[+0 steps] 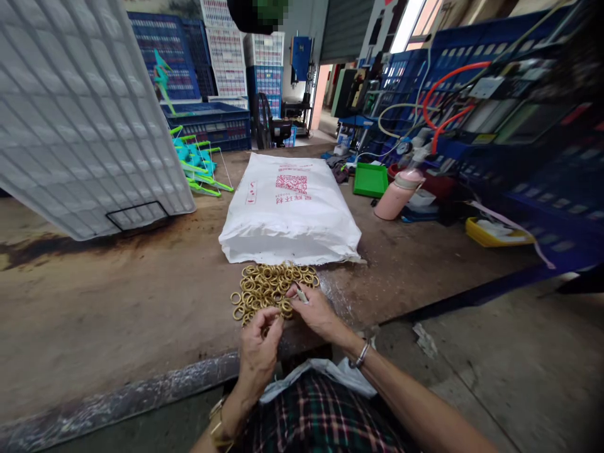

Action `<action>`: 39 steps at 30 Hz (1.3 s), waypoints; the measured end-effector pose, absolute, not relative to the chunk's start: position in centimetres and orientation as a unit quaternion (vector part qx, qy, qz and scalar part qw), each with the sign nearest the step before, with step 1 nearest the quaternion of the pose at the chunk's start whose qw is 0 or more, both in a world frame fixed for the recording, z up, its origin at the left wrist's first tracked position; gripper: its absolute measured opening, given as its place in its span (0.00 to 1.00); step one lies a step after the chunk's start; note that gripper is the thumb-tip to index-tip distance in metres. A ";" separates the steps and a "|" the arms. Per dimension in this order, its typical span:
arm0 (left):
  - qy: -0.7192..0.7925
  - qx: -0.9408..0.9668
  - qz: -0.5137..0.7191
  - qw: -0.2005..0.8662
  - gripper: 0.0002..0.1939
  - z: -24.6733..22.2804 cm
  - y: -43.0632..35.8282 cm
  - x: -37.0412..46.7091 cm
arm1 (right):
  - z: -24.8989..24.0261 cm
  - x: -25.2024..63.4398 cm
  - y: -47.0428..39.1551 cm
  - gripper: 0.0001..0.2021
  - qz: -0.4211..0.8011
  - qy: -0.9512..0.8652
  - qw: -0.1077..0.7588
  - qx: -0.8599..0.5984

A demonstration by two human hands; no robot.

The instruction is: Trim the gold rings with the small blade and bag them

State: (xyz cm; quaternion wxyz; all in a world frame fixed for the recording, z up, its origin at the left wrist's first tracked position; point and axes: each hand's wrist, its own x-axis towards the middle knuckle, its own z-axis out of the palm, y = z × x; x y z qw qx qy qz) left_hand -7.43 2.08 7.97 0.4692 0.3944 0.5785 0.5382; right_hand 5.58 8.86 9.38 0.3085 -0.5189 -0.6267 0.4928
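- Head view: brass-coloured rings (268, 286) heaped loose on the brown table (189, 283), right in front of the white sack (290, 207); a few lie at the pile's left edge.
- Left hand (260, 343): at the near edge of the pile, fingers curled, thumb up close to the forefinger. Can't tell if a ring is gripped.
- Right hand (314, 311): closed on a small pale tool with a dark tip (301, 294), over the pile's right side, fingers at the rings. Hands close together.
- Sack: lies flat, red print and a square code on top.
- Left of sack: green and teal plastic pieces (198, 160), then a big white crate (94, 113), tilted.
- Right of sack: green tray (370, 180), pink bottle (399, 194), leaning; yellow tray (497, 233) farther right.
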 end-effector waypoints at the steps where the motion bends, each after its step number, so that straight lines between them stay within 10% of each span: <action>1: 0.583 0.446 0.533 0.421 0.11 7.8 2.1 -7.3 | 9.5 5.5 8.6 0.06 0.512 -0.616 0.310 -0.512; 7: 0.553 0.541 0.516 0.368 0.10 7.6 2.2 -7.5 | 9.7 5.1 7.6 0.06 0.619 -0.523 0.292 -0.508; 17: 0.508 0.251 0.505 0.652 0.17 7.6 1.7 -7.2 | 10.0 4.4 7.3 0.07 0.538 -0.609 0.298 -0.502; 39: 0.458 0.266 0.531 0.662 0.19 7.7 1.0 -7.6 | 9.5 4.6 7.1 0.09 0.448 -0.695 0.293 -0.481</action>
